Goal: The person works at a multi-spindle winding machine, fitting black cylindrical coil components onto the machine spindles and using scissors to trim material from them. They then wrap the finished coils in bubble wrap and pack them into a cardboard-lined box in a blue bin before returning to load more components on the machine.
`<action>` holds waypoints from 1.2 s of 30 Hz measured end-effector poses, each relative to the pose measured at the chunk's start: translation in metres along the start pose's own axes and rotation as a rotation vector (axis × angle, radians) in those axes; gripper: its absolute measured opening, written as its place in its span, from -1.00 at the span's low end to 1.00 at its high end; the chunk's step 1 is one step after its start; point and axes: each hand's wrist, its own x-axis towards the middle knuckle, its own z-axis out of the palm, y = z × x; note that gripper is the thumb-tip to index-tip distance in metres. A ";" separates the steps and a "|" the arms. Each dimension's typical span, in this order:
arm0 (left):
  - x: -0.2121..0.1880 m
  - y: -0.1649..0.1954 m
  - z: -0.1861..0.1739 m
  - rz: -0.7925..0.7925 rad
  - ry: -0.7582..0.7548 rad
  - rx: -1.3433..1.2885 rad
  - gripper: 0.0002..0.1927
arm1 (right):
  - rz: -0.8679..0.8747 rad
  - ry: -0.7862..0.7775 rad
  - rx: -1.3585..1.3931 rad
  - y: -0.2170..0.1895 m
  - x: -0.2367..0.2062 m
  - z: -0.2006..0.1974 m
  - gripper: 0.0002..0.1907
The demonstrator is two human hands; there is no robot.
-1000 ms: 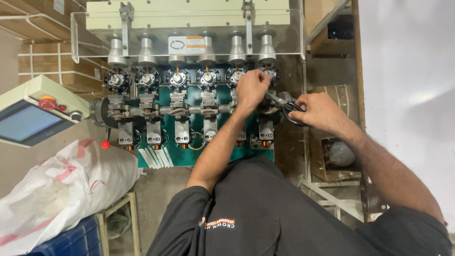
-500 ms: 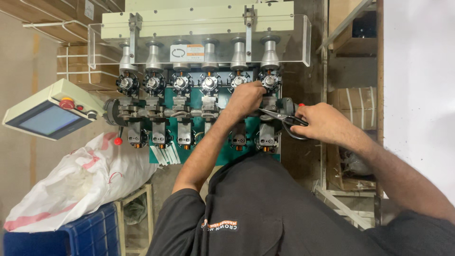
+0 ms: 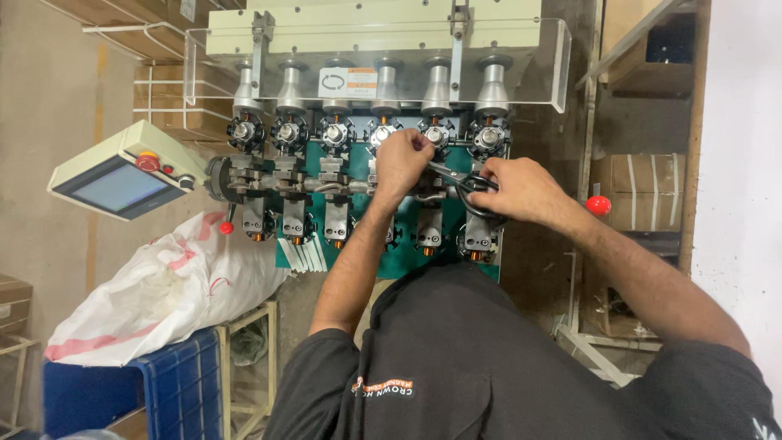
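A winding machine (image 3: 371, 33) with a row of several black round stator heads stands before me on a green plate (image 3: 407, 261). My left hand (image 3: 401, 159) is closed at one head in the right half of the row (image 3: 437, 135), fingers pinching something small that I cannot make out. My right hand (image 3: 521, 189) grips black-handled scissors (image 3: 463, 181), blades pointing left toward the left hand. A clear guard (image 3: 554, 73) hangs over the upper spindles.
A control panel (image 3: 122, 173) with a screen and red button juts out at left. Below it lie a white sack (image 3: 163, 293) and a blue crate (image 3: 138, 391). A red knob (image 3: 598, 204) sticks out at right beside wooden shelving.
The view has shifted, so the machine now sits further right and lower in frame. Both hands stay together at the same heads, the scissors still held.
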 end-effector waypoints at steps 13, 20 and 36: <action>0.012 -0.039 -0.003 0.230 0.147 -0.053 -0.92 | -0.020 -0.035 0.113 0.018 -0.018 0.006 -0.52; 0.000 -0.038 -0.019 0.647 -0.171 0.450 -0.85 | 0.002 -0.032 0.135 0.022 -0.018 0.010 -0.51; 0.025 -0.090 -0.059 0.001 0.062 -0.109 -0.86 | -0.155 -0.048 0.094 -0.072 0.065 0.042 -0.52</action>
